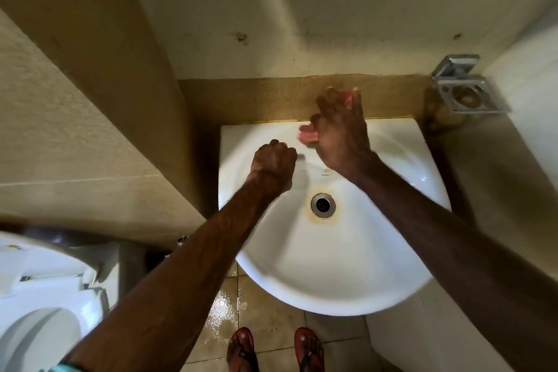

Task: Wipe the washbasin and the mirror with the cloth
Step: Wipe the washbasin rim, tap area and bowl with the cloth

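Note:
A white washbasin (377, 266) is fixed to the wall below me, with a metal drain (323, 205) ringed by a rusty stain. My right hand (341, 133) presses a pink cloth (308, 136) against the basin's back rim, and the cloth also shows between its fingers. My left hand (273, 164) is closed in a fist over the basin's back left part, on something small and grey that I cannot make out. No mirror is in view.
A brown ledge (256, 100) runs behind the basin. A chrome soap holder (466, 93) hangs on the wall at the right. A white toilet (39, 311) stands at the lower left. The tiled floor (223, 311) is wet, and my feet in red sandals (308, 347) stand on it.

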The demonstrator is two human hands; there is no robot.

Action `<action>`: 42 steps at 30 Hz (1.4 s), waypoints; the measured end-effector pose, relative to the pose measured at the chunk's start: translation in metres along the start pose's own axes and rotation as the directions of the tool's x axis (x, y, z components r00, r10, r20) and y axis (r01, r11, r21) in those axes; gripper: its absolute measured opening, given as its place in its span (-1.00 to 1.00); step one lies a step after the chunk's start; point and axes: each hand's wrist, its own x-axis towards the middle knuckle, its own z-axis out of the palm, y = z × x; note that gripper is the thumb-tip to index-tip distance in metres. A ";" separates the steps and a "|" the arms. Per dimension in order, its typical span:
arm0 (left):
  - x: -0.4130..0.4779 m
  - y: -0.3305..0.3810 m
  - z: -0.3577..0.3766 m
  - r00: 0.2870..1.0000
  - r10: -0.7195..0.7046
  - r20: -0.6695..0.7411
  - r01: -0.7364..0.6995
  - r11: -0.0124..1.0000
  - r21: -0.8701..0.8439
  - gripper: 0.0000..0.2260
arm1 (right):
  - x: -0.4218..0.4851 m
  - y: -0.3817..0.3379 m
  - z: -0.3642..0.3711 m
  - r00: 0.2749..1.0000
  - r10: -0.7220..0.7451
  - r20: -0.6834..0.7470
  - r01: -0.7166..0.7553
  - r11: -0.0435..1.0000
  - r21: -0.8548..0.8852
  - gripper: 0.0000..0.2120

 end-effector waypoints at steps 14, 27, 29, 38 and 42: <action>-0.005 -0.012 -0.010 0.996 0.071 0.046 -0.072 0.997 0.003 -0.71 | -0.052 -0.011 0.020 0.966 -0.169 0.197 0.184 0.981 -0.059 -0.62; 0.003 -0.008 -0.007 0.990 0.090 0.104 -0.100 0.990 0.097 -0.62 | -0.022 0.049 0.021 0.725 0.530 0.440 -0.308 -0.323 0.895 -0.65; 0.007 -0.006 -0.007 0.988 0.070 0.136 -0.081 0.994 0.079 -0.65 | -0.007 0.045 0.035 0.749 0.408 0.523 -0.363 -0.407 0.838 -0.71; 0.013 -0.003 -0.003 0.983 0.097 0.155 -0.117 0.985 0.124 -0.56 | -0.051 0.055 0.033 0.729 0.423 0.538 -0.489 -0.229 0.842 -0.71; 0.004 -0.006 -0.012 0.980 0.078 0.185 -0.083 0.996 0.020 -0.57 | -0.076 0.066 0.020 0.695 0.421 0.583 -0.505 -0.291 0.813 -0.74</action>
